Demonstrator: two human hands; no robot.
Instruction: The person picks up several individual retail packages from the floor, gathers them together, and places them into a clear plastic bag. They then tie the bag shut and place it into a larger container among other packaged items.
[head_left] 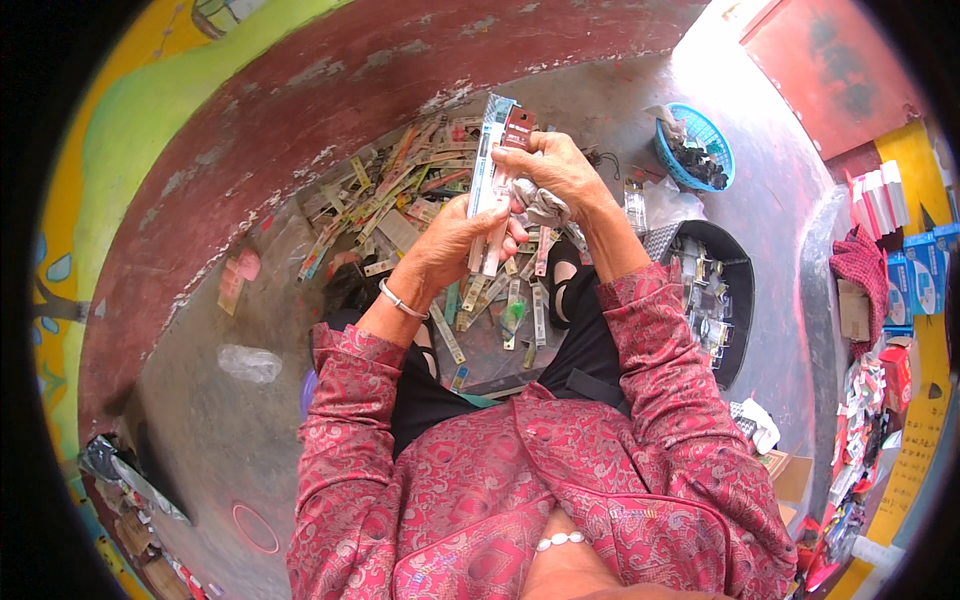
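Observation:
In front of me, above the floor, both my hands hold long, narrow packages upright. My left hand (445,240) is closed around the lower part of a clear-and-blue package (486,150). Beside it stands a second narrow package with a dark red-brown top (518,128). My right hand (565,172) pinches this one near its top, thumb across the front. A crumpled grey-white cloth (546,206) hangs by my right palm; how it is held is hidden. Below my hands lies a loose heap of similar narrow, colourful packages (395,192).
A black tub (742,290) of small clear packs stands at my right. Farther back is a blue plastic basket (728,150) with dark scraps. A clear plastic bag (250,363) lies on the floor at left. Boxes (925,275) and piled goods line the right wall.

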